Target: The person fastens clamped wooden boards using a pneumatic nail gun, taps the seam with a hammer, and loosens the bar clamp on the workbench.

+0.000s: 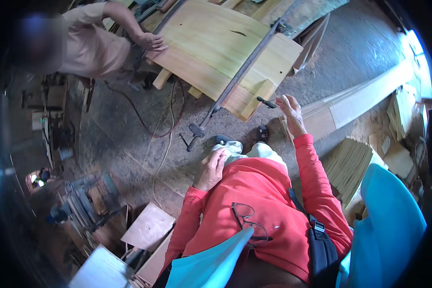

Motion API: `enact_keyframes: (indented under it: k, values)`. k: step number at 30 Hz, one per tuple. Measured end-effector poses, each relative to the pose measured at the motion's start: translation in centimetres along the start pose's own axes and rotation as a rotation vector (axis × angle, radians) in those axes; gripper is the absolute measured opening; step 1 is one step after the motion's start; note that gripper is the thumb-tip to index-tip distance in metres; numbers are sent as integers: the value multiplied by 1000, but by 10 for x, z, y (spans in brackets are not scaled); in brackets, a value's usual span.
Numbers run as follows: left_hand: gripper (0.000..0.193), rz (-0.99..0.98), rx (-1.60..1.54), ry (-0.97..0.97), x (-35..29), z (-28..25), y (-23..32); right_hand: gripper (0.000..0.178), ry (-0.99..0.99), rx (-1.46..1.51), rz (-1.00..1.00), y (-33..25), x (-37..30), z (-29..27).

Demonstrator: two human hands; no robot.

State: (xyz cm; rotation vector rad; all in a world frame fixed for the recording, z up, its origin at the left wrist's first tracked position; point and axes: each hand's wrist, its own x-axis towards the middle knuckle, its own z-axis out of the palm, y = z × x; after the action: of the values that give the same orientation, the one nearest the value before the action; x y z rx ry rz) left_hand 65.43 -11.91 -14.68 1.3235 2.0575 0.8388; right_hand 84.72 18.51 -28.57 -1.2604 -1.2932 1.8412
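Note:
My right hand [291,114] is raised just off the near right corner of a wide wooden panel [206,43]. Its fingers are bent around the end of a small dark tool [266,102], whose exact kind I cannot make out. Below the tool's tip, a short wood block [257,100] lies along the panel's edge. My left hand [211,169] hangs in front of my red shirt, fingers loosely extended, with nothing visible in it. A long metal bar clamp [240,74] crosses the panel, its screw end [196,130] jutting out toward me.
Another person's hand [152,42] rests at the panel's left edge. Cables [170,115] trail over the floor at left. Long boards [360,101] lie at right, near stacked thin sheets [348,165]. A machine [89,199] and loose panels [148,226] stand at lower left.

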Motion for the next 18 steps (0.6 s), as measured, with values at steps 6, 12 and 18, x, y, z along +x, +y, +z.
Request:
enact_keyframes:
  k: [6,12,18]
  values:
    - [28,-20,52,46,11,6,7,55,-98,62,58,-11,2,16]
    - [29,46,33,-49,28,4,-3,49,-71,31,23,-11,-1,17]
    - [28,45,37,-50,18,1,-21,48,-72,-83,7,-8,3,23]
